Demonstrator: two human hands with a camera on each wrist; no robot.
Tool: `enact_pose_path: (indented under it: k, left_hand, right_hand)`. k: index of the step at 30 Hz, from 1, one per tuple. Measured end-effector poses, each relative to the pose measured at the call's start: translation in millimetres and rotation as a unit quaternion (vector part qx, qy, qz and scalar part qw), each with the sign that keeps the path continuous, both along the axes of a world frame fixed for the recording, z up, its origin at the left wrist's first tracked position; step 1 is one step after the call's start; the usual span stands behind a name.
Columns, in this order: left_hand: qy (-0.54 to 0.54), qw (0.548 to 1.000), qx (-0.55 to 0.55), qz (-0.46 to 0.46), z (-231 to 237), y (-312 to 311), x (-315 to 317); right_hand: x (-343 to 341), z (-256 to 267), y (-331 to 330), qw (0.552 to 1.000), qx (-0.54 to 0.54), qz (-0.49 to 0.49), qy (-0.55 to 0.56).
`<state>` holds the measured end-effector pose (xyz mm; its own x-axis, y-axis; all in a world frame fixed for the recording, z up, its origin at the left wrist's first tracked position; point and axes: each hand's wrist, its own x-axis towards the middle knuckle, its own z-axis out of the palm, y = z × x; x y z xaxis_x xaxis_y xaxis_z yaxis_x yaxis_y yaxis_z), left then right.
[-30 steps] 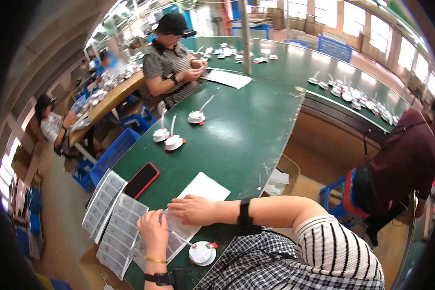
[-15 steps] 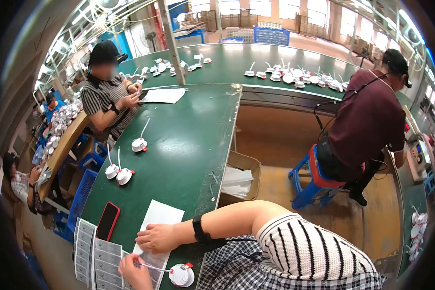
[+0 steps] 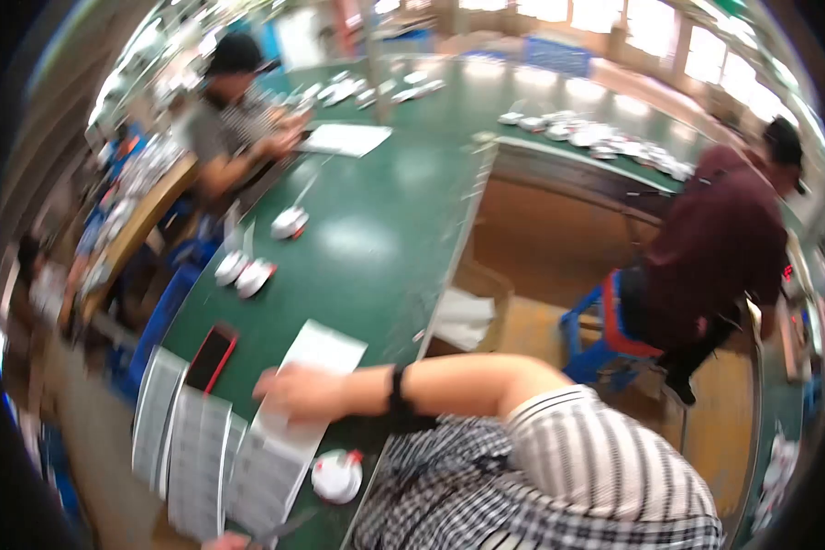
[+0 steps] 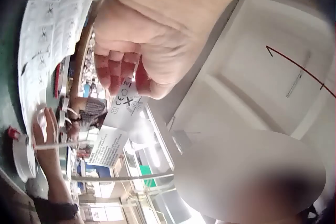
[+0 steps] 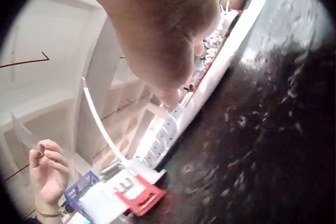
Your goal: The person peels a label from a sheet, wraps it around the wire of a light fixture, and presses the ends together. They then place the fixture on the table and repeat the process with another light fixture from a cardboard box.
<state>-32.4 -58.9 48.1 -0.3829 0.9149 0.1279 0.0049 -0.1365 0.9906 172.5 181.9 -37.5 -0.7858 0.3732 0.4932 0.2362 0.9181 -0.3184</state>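
My left hand [image 4: 152, 40] pinches a printed label [image 4: 123, 108] between thumb and fingers. The label is a pale strip with CE and other marks, and it hangs clear of the sheets. In the head view only the tips of my left hand [image 3: 227, 542] show at the bottom edge. My right hand [image 3: 304, 392] rests on the label sheet [image 3: 270, 472] and the white paper [image 3: 335, 346] above it. Just right of the sheet sits a round white downlight [image 3: 337, 477] with red clips; its white wire [image 5: 100, 121] sticks out in the right wrist view.
More label sheets [image 3: 197, 458] hang over the table's left edge beside a red-cased phone [image 3: 213, 357]. Further up the green table [image 3: 367, 275] stand several downlights [image 3: 255, 277]. One person [image 3: 234, 128] works at the far left; another [image 3: 720, 247] sits on a stool to the right.
My left hand has moved from beside the downlight's wire down to the bottom edge, with a label in it. My right hand stays on the sheet. The head view has shifted and blurred.
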Motion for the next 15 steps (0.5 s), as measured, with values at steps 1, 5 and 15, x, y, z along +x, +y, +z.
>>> enact_pose_path:
  k: [1, 5, 15]
  left_hand:
    - [-0.022, 0.999, -0.028, 0.012, -5.4, -4.9, 2.1]
    - [-0.145, 0.987, -0.044, -0.061, 19.6, -5.6, 43.8]
    - [-0.285, 0.946, -0.084, -0.126, -19.7, 6.7, 61.0]
  right_hand:
    - [11.0, 14.8, -11.2, 0.998, -0.039, 0.009, 0.052]
    - [51.1, 61.4, -72.8, 0.934, -0.315, 0.046, 0.160]
    - [74.5, 63.0, -135.2, 0.695, -0.680, 0.094, 0.213]
